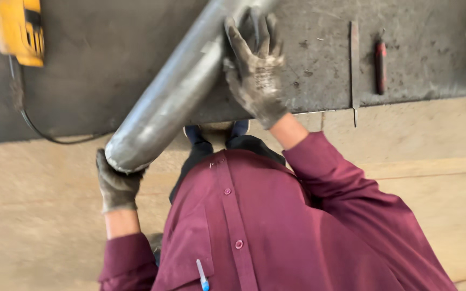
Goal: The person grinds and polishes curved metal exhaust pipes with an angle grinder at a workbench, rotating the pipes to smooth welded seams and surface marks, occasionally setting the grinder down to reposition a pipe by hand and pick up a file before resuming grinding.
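Here, a grey steel pipe (pixel 176 91) lay slanted over the dark tabletop (pixel 109 81), its near end overhanging. The left hand (pixel 117 186) was closed under that end; the right hand (pixel 254 67) was laid flat, open, on top. It was judged heavy, rigid, smooth; best held underneath.

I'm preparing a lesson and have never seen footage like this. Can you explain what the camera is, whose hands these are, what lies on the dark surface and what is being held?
The one picture comes from a camera on a person's head, looking down their maroon shirt. Both hands wear dirty work gloves. The left hand cups the near end of a long grey metal pipe; the right hand presses on top of it. The pipe lies slanting across a dark workbench, its end jutting past the edge. Also there: a yellow power tool with a cable, a flat metal strip and a small red-handled tool.
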{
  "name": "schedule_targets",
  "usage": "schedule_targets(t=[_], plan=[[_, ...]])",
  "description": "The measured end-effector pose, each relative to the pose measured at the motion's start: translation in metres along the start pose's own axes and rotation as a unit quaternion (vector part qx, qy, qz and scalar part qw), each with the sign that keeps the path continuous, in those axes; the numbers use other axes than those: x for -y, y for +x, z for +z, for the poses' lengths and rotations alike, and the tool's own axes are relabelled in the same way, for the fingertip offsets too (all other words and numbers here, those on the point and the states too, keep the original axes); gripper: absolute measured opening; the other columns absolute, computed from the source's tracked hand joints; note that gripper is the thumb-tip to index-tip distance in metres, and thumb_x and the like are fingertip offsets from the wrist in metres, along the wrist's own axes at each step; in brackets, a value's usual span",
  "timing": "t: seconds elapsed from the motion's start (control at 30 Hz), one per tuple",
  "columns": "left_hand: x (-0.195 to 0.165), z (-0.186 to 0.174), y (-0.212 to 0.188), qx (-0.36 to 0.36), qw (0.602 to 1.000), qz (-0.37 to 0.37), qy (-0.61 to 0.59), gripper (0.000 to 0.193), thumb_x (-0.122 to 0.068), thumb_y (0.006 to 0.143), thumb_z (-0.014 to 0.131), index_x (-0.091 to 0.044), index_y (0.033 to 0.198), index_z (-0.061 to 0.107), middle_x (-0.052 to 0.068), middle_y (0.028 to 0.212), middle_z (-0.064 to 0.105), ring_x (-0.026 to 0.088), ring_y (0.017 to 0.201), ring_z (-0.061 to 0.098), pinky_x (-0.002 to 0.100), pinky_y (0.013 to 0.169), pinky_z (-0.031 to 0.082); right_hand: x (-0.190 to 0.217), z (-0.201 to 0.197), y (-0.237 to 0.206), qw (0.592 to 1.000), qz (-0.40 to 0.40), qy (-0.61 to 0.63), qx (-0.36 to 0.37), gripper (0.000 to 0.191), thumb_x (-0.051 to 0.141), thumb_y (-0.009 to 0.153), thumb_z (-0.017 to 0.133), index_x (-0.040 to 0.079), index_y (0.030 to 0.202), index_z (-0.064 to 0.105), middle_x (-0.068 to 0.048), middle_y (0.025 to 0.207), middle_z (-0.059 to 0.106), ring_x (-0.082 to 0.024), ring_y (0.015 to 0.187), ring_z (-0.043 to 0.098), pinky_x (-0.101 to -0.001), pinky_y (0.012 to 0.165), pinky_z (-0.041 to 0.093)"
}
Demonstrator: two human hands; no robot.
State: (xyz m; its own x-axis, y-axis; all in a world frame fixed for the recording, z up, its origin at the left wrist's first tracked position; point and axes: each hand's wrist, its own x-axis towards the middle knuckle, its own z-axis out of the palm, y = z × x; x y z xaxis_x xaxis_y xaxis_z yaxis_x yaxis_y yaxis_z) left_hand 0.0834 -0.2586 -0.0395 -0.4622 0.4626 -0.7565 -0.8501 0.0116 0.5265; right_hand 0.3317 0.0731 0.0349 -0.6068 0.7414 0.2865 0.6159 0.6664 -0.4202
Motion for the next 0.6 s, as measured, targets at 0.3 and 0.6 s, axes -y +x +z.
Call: schedule_targets(t=[0.3,0.6], plan=[[0.003,0.003,0.006,0.080,0.982,0.166,0.046,0.062,-0.060,0.108,0.038,-0.011,0.140,0.056,0.008,0.143,0.060,0.027,0.137,0.056,0.045,0.119,0.046,0.018,-0.018,-0.008,0.987,-0.120,-0.082,0.065,0.072,0.008,0.095,0.059,0.023,0.164,0.044,-0.018,0.170,0.024,-0.047,0.156,0.025,-0.0623,0.129,0.029],[0.001,-0.026,0.013,-0.149,0.860,0.370,0.318,0.072,-0.033,0.109,0.064,-0.002,0.157,0.020,0.022,0.162,0.032,0.035,0.154,0.036,0.050,0.130,0.035,-0.032,-0.014,-0.021,0.992,-0.110,-0.061,0.030,0.059,0.008,0.103,0.061,0.021,0.159,0.046,-0.011,0.164,0.035,-0.035,0.154,0.033,-0.0503,0.129,0.036]])
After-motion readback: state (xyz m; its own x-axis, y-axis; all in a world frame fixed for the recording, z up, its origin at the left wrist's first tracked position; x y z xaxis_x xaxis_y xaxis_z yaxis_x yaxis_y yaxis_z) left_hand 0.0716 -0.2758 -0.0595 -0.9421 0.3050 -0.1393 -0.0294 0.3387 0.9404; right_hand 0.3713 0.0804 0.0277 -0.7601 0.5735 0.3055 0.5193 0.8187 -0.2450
